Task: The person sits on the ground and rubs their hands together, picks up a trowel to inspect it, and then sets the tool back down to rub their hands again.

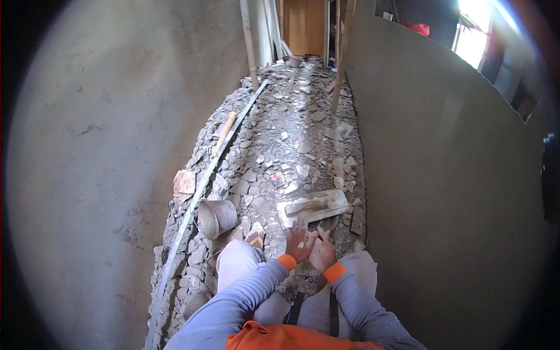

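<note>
I looked down on a strip of broken rubble (262, 146), its grey lumps and flat shards rough and dusty, running up the middle of the frame between two smooth, dull grey surfaces. Along its left side slanted a long, straight, pale metallic bar (201, 186), with a short length of tan wood (224, 134) lying beside its upper part. Left of the bar was a flat, pinkish, angular slab (185, 182); just right of it, a worn, dirty bucket (219, 217) leaned over on its side, round-mouthed and tapering. Rough, slender poles stood at the top of the frame, before an orange-brown wooden panel (304, 26).

The float (333, 203) lay on the rubble just right of centre, immediately above my hands. It was a rectangular board, whitish and smeared with grey, tilted slightly up toward the right, with a chunky, rounded, brownish-grey handle (307, 206) along its length.

My left hand (298, 242) was open, fingers spread and dusted pale, reaching to the lower edge of the float; I could not tell whether they touched it. My right hand (322, 252) was close against the left, its fingers bent and drawn in; whether they were clamped on anything I could not tell.
</note>
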